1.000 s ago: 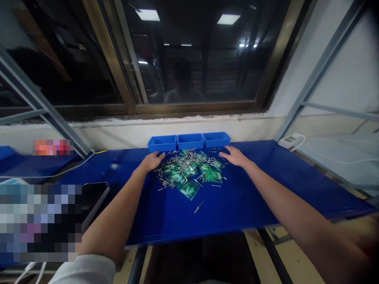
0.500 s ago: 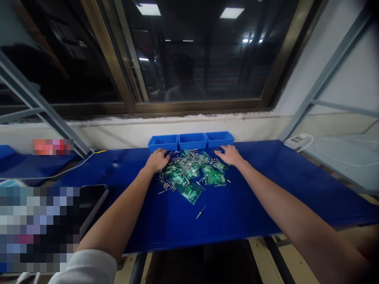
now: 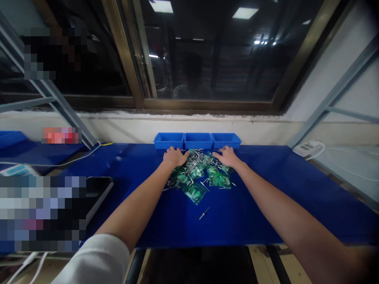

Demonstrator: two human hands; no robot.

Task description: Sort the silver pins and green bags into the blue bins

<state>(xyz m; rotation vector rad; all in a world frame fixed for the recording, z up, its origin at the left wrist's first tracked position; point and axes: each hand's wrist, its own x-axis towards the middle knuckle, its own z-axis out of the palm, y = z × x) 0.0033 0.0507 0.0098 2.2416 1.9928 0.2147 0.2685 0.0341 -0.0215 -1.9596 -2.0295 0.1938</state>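
A heap of metal pop rivets (image 3: 194,162) mixed with small green-tinted plastic bags (image 3: 194,192) lies on the blue tabletop. My left hand (image 3: 175,157) rests on the heap's back left side, fingers apart, thumb pointing toward the middle. At the back right edge, my right hand (image 3: 227,156) lies palm down with its fingers spread, beside several rivets. Neither hand visibly grips anything; what lies under the palms is hidden. One loose rivet (image 3: 204,213) sits apart, nearer to me.
Three joined blue bins (image 3: 198,141) stand behind the heap, against the wall under the window. A power strip (image 3: 308,148) with a white cable is at the right back. On the left lie a dark flat device (image 3: 100,187), partly blurred out, and white cables.
My left hand has moved inward over the left part of the heap. My right hand stays near the right edge, and the whole view has shifted slightly.
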